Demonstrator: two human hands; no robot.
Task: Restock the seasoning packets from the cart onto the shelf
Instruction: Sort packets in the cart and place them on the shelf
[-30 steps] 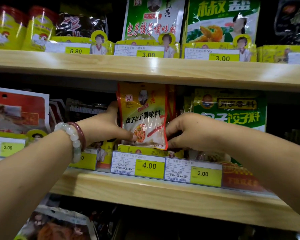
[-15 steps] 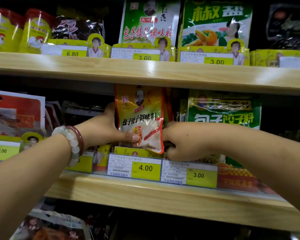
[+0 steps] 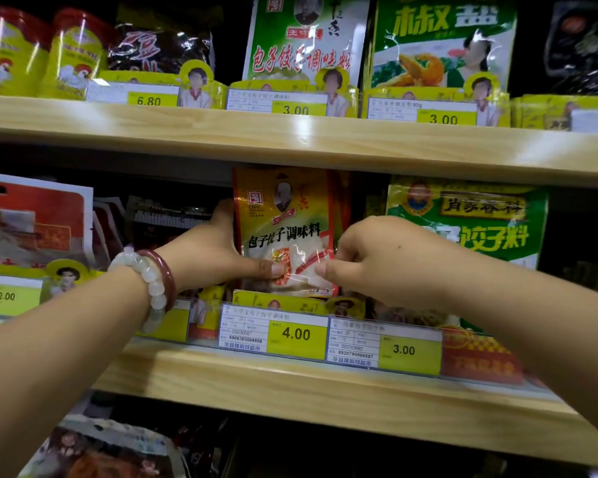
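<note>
Pale wood shelves fill the view: an upper shelf (image 3: pixel 325 139) and a middle shelf (image 3: pixel 325 398), each fronted by yellow price tags. On the middle shelf a green packet (image 3: pixel 469 219) stands at the right and a red packet (image 3: pixel 39 222) at the left. Between them stands the orange seasoning packet (image 3: pixel 283 215), upright, its foot behind the 4.00 tag (image 3: pixel 273 331). Both hands are clamped on that packet. The left hand (image 3: pixel 208 253) grips its left edge, thumb pressed across the lower front, fingers hidden behind. The right hand (image 3: pixel 366 260) holds its right edge with curled fingers, thumb on the front near the other thumb. A white bead bracelet (image 3: pixel 146 288) and a dark red bangle (image 3: pixel 163 270) sit side by side on the left wrist. Just right of the 4.00 tag sits a 3.00 tag (image 3: pixel 383 346).
</note>
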